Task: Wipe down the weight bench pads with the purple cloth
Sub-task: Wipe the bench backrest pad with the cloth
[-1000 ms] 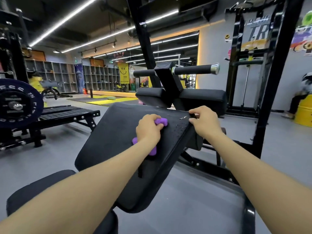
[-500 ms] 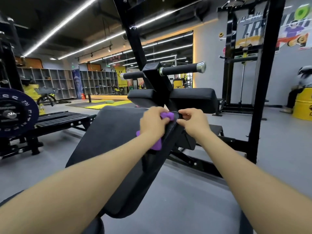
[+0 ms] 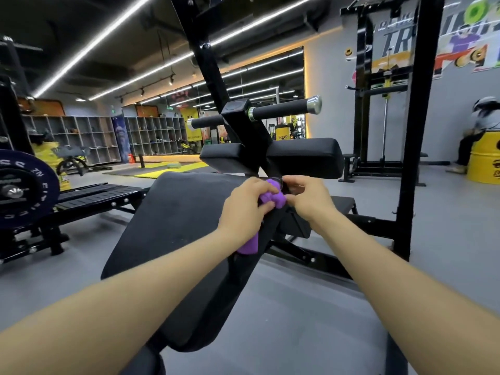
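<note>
A black angled bench pad (image 3: pixel 173 228) slopes up from the bottom centre toward the machine's post. My left hand (image 3: pixel 243 209) grips a bunched purple cloth (image 3: pixel 273 197) at the pad's upper right edge; a tail of the cloth (image 3: pixel 249 246) hangs below my wrist. My right hand (image 3: pixel 308 198) is just right of the cloth with curled fingers at the pad's top corner, touching the pad edge or the cloth; I cannot tell which. Two more black pads (image 3: pixel 300 159) sit crosswise behind my hands.
A black steel post (image 3: pixel 208 66) with roller handles (image 3: pixel 284 109) rises behind the pads. A plate-loaded machine (image 3: pixel 24 190) and a flat black platform (image 3: pixel 94 194) stand at left. A rack upright (image 3: pixel 416 131) stands at right. A person sits on a yellow drum (image 3: pixel 484 166) far right.
My left hand slid the cloth up the pad to its upper right corner. My right hand moved in from the pad's right edge to meet the cloth.
</note>
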Demonstrator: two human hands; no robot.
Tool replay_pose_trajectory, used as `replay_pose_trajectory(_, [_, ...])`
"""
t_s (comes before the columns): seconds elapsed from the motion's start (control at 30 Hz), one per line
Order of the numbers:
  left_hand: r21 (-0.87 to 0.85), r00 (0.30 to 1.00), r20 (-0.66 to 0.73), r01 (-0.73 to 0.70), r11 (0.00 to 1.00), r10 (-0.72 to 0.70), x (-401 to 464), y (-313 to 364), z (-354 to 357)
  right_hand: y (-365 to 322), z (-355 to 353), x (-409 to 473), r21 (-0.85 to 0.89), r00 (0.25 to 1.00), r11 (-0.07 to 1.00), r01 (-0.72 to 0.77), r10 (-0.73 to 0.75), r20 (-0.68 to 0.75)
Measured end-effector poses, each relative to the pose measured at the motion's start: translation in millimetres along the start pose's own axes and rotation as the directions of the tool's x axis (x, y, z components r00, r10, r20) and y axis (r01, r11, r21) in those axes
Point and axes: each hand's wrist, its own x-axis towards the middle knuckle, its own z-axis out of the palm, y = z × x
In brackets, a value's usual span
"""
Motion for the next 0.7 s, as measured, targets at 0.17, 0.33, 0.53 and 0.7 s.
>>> replay_pose_trajectory(0.17, [0.018, 0.997, -0.049, 0.057, 0.998, -0.057, 27, 1, 8, 0, 0, -2, -0.005, 1.000, 1.000, 0.012, -0.012, 0.004])
replay_pose_trajectory(0.33, [0.120, 0.996, -0.058, 0.079, 0.990, -0.072, 32, 9, 6, 0, 3, -3, -0.053, 1.000, 0.998, 0.030, -0.030, -0.006])
replay_pose_trajectory(0.53, [0.106, 1.000, -0.015, -0.026, 0.994, 0.027, -34, -22, -13, 3, 8, -2, -0.033, 0.998, 0.999, 0.025, -0.027, -0.051])
replay_pose_trajectory(0.7, [0.117, 0.996, -0.071, 0.061, 0.991, -0.053, 21, -8, 3, 1, 7, -3, -0.028, 0.998, 0.999, 0.024, -0.026, -0.063])
